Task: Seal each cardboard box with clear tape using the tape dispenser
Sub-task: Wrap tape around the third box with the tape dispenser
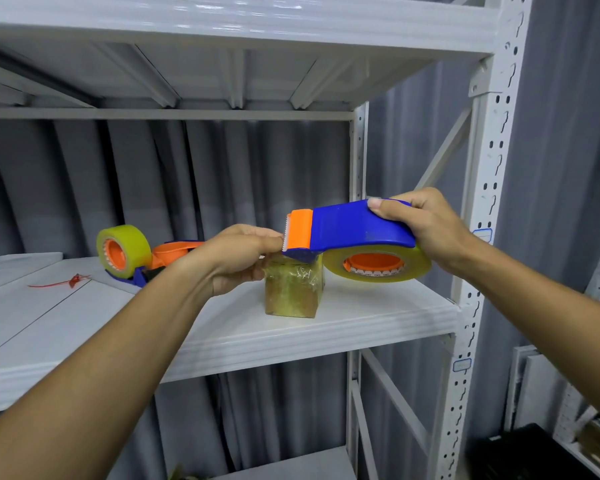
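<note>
– How's the light?
– Bright and even, from above; glare streaks the top shelf (222, 15). Soft shadows fall under the middle shelf (361, 327).
– Sharp?
– Mostly. The rack post (489, 202) bows at the wide-angle edge, and the lower corners look dim.

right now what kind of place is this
Probably a storeroom or small packing area. White slotted metal shelving stands against a grey curtain, and a spare tape dispenser lies on the shelf beside a small cardboard box being taped.
</note>
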Demonstrator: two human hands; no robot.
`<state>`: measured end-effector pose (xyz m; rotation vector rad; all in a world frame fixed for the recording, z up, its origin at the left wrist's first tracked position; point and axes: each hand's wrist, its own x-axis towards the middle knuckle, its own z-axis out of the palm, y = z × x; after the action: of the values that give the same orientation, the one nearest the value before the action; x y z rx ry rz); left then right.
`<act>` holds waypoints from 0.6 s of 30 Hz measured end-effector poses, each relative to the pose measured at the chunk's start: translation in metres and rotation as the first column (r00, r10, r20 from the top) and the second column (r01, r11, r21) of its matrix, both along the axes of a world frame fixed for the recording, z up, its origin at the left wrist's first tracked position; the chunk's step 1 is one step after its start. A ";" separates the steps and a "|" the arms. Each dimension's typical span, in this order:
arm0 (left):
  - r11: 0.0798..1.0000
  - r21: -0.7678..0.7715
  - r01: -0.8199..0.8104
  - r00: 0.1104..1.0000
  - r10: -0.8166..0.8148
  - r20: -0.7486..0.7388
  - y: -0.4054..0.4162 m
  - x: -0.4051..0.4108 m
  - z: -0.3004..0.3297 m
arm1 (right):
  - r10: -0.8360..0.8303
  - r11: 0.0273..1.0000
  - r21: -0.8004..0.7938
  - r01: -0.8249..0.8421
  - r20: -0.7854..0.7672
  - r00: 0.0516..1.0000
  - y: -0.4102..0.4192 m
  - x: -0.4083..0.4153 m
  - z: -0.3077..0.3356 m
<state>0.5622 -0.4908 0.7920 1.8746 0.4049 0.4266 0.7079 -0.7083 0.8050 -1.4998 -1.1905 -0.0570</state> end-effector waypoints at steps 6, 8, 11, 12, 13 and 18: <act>0.955 0.252 -0.154 0.986 0.134 0.096 -0.001 0.002 -0.002 | 0.015 1.000 0.012 -0.015 -0.005 1.000 0.008 0.000 -0.002; 0.912 0.359 -0.196 0.980 0.170 0.104 -0.001 0.003 -0.003 | 0.021 1.000 -0.007 -0.021 0.000 1.000 0.009 0.000 -0.003; 0.895 0.401 -0.195 0.981 0.171 0.095 -0.001 0.002 -0.007 | 0.039 0.998 -0.041 -0.039 -0.007 0.999 0.007 0.002 -0.005; 0.894 0.407 -0.189 0.982 0.168 0.086 -0.001 0.002 -0.008 | 0.044 0.998 -0.048 -0.045 -0.012 0.999 0.006 0.004 -0.006; 0.893 0.411 -0.183 0.983 0.165 0.081 -0.001 0.003 -0.009 | 0.047 0.997 -0.059 -0.048 -0.013 0.999 0.005 0.006 -0.008; 0.878 0.406 -0.255 0.967 0.230 0.111 0.015 0.001 -0.013 | 0.051 0.996 -0.073 -0.056 -0.077 0.996 -0.010 0.019 -0.014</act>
<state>0.5634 -0.4761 0.7791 2.2277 0.5449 0.7885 0.7264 -0.7183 0.7910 -1.5213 -1.1827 0.0805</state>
